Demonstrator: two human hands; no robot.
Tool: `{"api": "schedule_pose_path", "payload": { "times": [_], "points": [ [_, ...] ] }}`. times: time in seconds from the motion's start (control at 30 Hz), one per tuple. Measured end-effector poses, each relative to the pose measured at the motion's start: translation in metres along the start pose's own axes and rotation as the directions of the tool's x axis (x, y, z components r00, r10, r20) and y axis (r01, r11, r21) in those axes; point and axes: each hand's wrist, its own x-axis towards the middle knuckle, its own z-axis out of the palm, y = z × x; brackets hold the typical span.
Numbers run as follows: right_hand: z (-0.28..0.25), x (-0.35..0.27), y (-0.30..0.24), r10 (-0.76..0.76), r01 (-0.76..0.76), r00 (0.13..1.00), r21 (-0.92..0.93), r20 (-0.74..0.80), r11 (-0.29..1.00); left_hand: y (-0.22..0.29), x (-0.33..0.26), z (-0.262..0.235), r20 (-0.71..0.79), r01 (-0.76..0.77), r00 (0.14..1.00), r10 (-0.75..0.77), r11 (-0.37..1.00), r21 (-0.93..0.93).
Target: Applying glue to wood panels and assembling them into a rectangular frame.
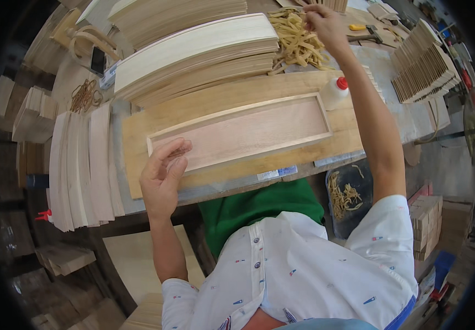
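Note:
A long, shallow wooden tray [259,126] with a thin raised rim lies on a tan wooden board in front of me. My left hand [166,173] is at the tray's near left corner, its fingers curved and the thumb apart from them, with nothing seen between. That corner is hidden behind the hand. Reaching far to the right, my right hand [325,27] is over the far edge of a heap of yellowish rubber bands [298,44]. Its fingers are bent and drawn together; whatever is between the fingertips is too small to make out.
Stacked thin wooden panels [199,55] stand behind the board [135,165]. A white bottle with a red cap [336,91] stands by the tray's far right corner. Wood strips [83,165] lie at left, a hammer [369,36] and slat stacks [427,69] at right.

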Motion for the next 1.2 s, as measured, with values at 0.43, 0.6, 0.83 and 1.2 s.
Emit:
{"api": "schedule_pose_path", "payload": {
  "times": [0.43, 0.6, 0.83, 1.2],
  "points": [
    [-0.012, -0.016, -0.084, -0.081, 0.048, 0.987, 0.218, 0.142, 0.975, 0.018, 0.061, 0.056, 0.130, -0.026, 0.991, 0.011, 0.993, 0.114],
    [-0.011, -0.036, -0.131, -0.106, 0.030, 0.973, 0.341, 0.205, 0.939, 0.012, 0.121, 0.108, 0.259, -0.198, 0.963, 0.070, 0.838, 0.509],
    [-0.012, -0.047, -0.156, -0.058, -0.016, 0.989, 0.489, 0.137, 0.872, -0.018, 0.157, 0.133, 0.096, -0.119, 0.993, 0.073, 0.739, 0.663],
    [-0.067, -0.067, -0.155, -0.057, 0.041, 0.998, 0.330, 0.039, 0.943, -0.051, 0.153, 0.068, 0.216, -0.207, 0.975, 0.043, 0.508, 0.836]
  ]
}}
